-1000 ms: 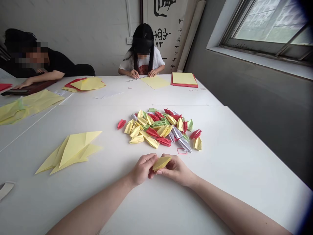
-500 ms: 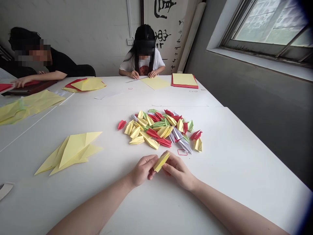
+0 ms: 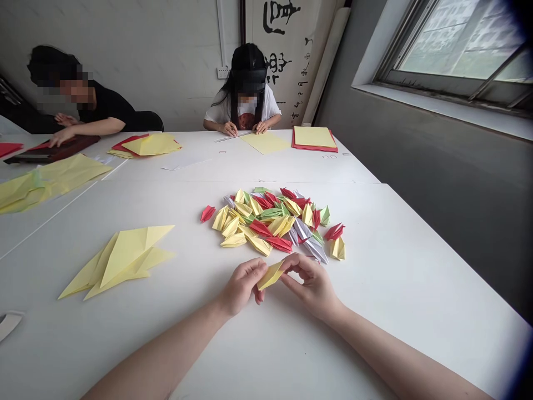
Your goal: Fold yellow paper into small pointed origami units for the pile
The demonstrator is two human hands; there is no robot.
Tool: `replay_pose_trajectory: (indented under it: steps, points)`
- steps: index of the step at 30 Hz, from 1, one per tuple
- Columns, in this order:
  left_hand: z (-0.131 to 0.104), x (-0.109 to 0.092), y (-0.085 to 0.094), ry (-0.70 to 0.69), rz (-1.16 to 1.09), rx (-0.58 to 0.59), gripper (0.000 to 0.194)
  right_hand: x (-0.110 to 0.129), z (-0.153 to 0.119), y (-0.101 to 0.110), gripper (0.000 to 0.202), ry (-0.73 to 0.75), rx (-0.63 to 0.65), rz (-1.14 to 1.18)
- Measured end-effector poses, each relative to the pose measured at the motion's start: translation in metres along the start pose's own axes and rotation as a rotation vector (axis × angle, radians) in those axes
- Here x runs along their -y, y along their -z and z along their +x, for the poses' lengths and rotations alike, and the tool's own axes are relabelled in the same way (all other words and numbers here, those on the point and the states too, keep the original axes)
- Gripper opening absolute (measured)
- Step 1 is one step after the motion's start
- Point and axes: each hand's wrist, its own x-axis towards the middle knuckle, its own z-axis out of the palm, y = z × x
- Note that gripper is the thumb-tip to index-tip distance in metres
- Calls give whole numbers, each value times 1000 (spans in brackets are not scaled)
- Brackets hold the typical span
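1. Closest in, on the white table (image 3: 233, 355): a white curved thing (image 3: 10, 324) at the left edge, same spot as before
2. Left hand (image 3: 242, 286) is gripping a small folded yellow paper (image 3: 270, 276) by its left end, thumb on top, barely changed from half a second ago
3. Right hand (image 3: 314, 286) did change: it's more arched now, fingers bent round to the paper's right end with the thumb just below. Can't tell if it's really pinching
4. The paper itself sits between the hands, up off the table, and leans flatter than the steep tilt it had a moment ago
5. Off to the left, bigger folded yellow sheets (image 3: 125, 253) lie overlapped, unmoved
6. Just beyond the hands is the pile of folded pieces (image 3: 281, 225), red, yellow, green and pale purple, looking the same as earlier
7. Far left, the co-worker in black (image 3: 110, 108) has shifted rightward, one hand on a dark red board (image 3: 79, 147), the other now raised
8. Far middle, the co-worker in white (image 3: 270, 103) stays bent over a yellow sheet (image 3: 268, 143), pretty much as before
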Motion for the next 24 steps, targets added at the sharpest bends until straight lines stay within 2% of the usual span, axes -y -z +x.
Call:
replay_pose_trajectory:
  steps: [3, 6, 10, 13, 18, 24]
  points:
    - [1, 2, -1, -48, 39, -26, 34, -2, 0, 1, 3, -25, 66, -51]
    - [2, 5, 0, -58, 65, -69, 35, -2, 0, 1, 3, 43, 95, -127]
    - [0, 6, 1, -73, 60, -74, 37, -1, 1, 2, 8, 253, -7, -286]
    - [0, 7, 3, -113, 17, -58, 35, -1, 0, 3, 11, 358, -88, -368]
    - [2, 10, 10, -82, -18, -94, 34, 0, 0, 3, 7, 403, -116, -394]
    - [0, 5, 6, -87, -20, -26, 32, 0, 2, 5, 15, 459, -122, -464]
